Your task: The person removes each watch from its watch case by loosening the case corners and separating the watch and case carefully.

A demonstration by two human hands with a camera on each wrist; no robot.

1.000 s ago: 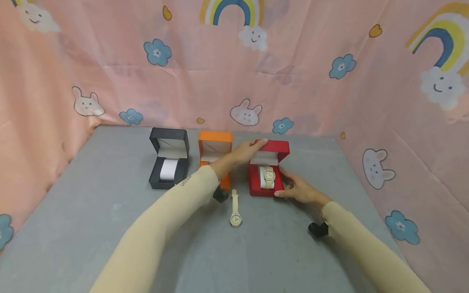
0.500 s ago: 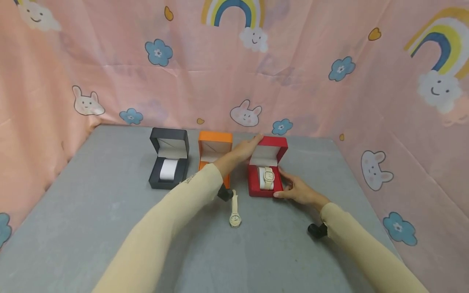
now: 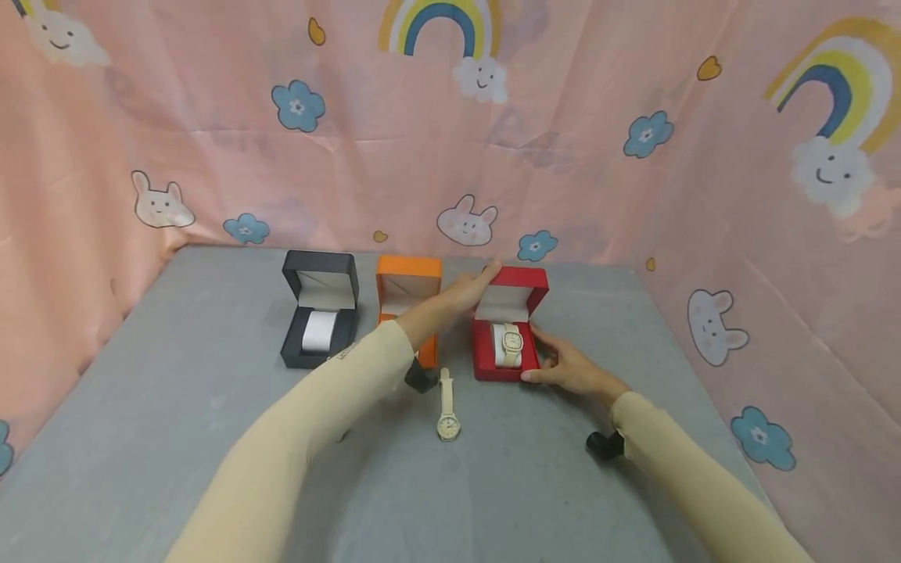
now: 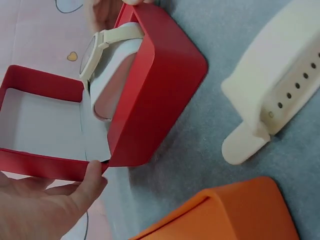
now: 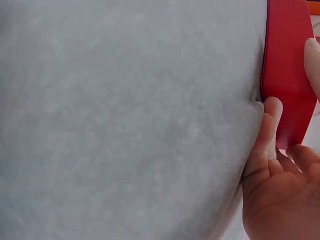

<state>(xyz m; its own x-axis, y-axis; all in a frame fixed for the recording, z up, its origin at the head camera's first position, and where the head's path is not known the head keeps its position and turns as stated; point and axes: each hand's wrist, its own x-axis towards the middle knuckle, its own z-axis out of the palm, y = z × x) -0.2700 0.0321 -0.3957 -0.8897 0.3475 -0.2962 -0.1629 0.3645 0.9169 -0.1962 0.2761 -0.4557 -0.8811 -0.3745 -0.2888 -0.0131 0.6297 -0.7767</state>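
A red watch box stands with its lid raised, and a cream-strapped watch sits on the white cushion inside it. My left hand holds the lid at its left side, with the thumb near the hinge and fingers behind the lid. On the other side my right hand grips the base, the thumb at the front corner and other fingers along the right wall. In the right wrist view, those fingertips touch the red wall. A second cream watch lies on the table in front of the boxes.
An orange watch box stands open to the left, partly hidden by my left arm. Further left is an open black watch box with a bare white cushion. A pink patterned cloth hangs behind the grey table.
The red lid has tilted slightly further back, my left hand moving with it. My right hand stays on the base. The head view has shifted a little.
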